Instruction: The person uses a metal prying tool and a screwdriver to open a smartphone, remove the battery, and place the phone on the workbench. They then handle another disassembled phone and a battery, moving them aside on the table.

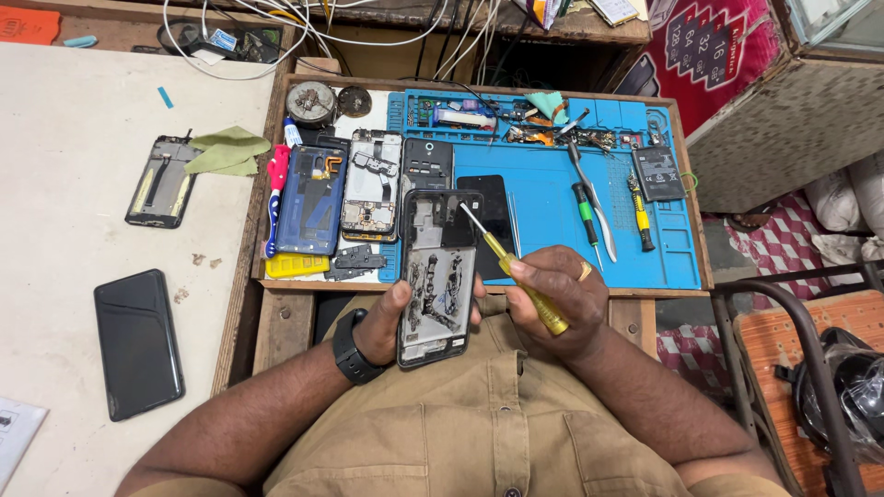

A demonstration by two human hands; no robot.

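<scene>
Opened black phone frame with bare metal midplate gripped upright in left hand (above lap); yellow-handled screwdriver pinched in right hand, tip at frame's upper edge, over blue repair mat.

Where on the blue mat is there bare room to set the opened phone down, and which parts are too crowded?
Free: the blue mat between the black phone and the green-handled screwdriver, and its right front corner past the yellow-handled screwdriver. Crowded: the mat's back row of small parts and the left side, where dismantled phones lie side by side.
</scene>
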